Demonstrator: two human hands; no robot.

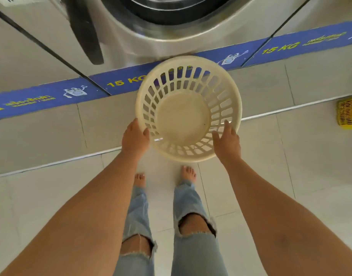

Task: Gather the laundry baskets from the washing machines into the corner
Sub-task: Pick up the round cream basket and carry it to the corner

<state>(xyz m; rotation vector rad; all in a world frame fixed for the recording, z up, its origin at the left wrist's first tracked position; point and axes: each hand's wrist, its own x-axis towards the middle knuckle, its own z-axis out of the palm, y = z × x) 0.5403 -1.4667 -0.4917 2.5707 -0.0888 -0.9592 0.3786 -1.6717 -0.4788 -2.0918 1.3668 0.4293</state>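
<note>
A round cream laundry basket (184, 116) with slotted walls is empty and held up off the floor in front of a steel washing machine (151, 30). My left hand (134, 137) grips its near left rim. My right hand (227, 141) grips the near right rim, thumb inside the wall. A yellow basket (349, 113) sits on the raised step at the far right edge, partly cut off.
A blue "15 KG" strip (119, 82) runs along the base of the machines. A tiled step edge (51, 165) crosses the floor just ahead of my bare feet (188, 174). More machine panels stand to the left and right.
</note>
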